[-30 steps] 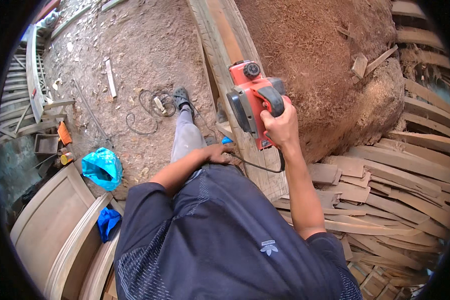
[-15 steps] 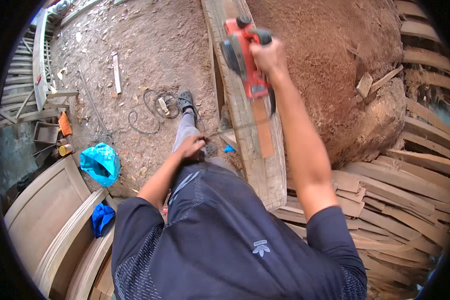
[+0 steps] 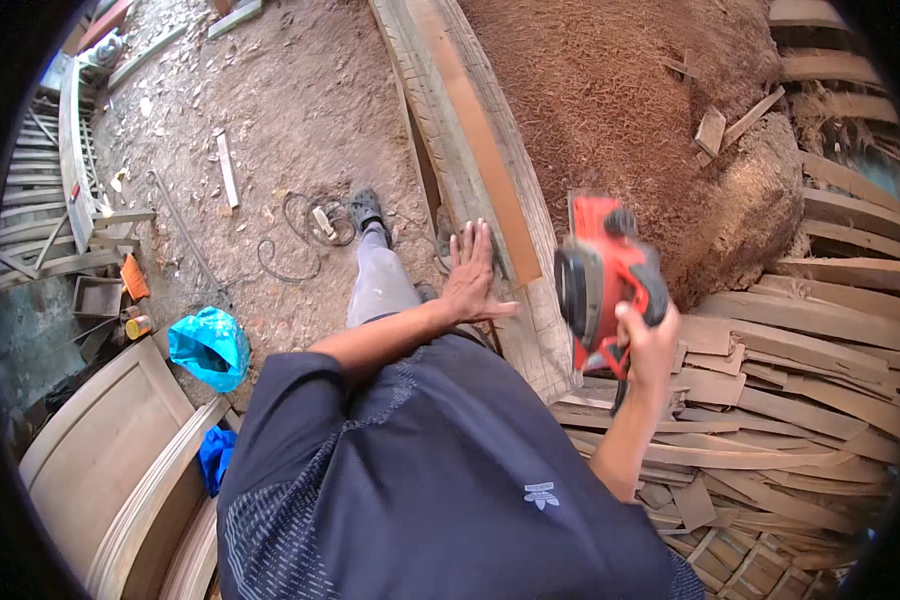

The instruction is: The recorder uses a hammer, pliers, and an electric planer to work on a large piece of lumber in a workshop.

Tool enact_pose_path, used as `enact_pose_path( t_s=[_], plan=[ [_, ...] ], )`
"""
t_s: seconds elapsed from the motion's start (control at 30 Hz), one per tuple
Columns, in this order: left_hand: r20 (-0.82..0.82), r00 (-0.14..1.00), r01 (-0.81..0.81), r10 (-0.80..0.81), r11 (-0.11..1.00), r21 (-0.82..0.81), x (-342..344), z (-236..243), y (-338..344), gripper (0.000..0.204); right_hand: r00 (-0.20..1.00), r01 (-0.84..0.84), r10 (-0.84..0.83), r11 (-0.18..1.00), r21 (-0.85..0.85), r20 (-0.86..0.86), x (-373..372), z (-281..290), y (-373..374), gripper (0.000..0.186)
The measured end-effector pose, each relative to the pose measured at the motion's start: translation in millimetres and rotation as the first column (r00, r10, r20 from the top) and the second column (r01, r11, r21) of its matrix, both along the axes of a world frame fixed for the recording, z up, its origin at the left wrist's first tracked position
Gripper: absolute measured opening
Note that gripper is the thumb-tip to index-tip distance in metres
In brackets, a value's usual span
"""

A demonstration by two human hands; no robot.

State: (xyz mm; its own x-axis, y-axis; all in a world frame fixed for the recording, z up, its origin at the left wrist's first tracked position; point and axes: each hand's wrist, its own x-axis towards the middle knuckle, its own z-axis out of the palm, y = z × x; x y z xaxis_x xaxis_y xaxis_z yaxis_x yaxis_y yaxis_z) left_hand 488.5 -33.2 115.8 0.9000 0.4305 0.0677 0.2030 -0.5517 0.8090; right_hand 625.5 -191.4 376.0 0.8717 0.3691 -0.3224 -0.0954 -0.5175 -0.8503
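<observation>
Electric planer (image 3: 602, 268) handling
Right hand (image 3: 652, 345) grips the handle (image 3: 652, 288); left hand (image 3: 472, 284) spreads open over the timber (image 3: 542, 335). Planer is likely heavy, rigid; hold its handle.

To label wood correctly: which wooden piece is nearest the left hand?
The long, weathered wooden beam by the left hand; its orange-brown strip distinguishes it from the piled wooden boards.

Here, a red-and-black electric hand planer (image 3: 603, 275), held just off the right edge of the weathered plank (image 3: 545, 345), towards the near end; and lengthwise along that surface, an orange-brown wooden strip (image 3: 483, 150), stopping short of it.
</observation>
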Motion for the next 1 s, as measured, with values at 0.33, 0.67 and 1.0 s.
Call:
enact_pose_path(
  t_s=[0.33, 0.67, 1.0],
  plan=[
    [-0.24, 0.897, -0.402, 0.372, 0.911, -0.091, 50.0, 9.8, -46.1, 0.142, 0.937, 0.325, -0.332, 0.942, -0.084, -0.107, -77.6, -46.9, -124.7, 0.028],
    [0.105, 0.887, -0.415, 0.449, 0.877, -0.244, 8.0, 73.9, -23.2, 0.132, 0.938, 0.268, -0.271, 0.962, -0.045, -0.215, -91.1, -58.6, -115.7, 0.027],
    [0.294, 0.862, -0.307, 0.414, 0.886, -0.348, -33.8, 241.0, 28.7, 0.122, 0.997, -0.059, 0.066, 0.988, -0.141, 0.046, -59.6, -86.3, -108.1, 0.038]
  ],
)
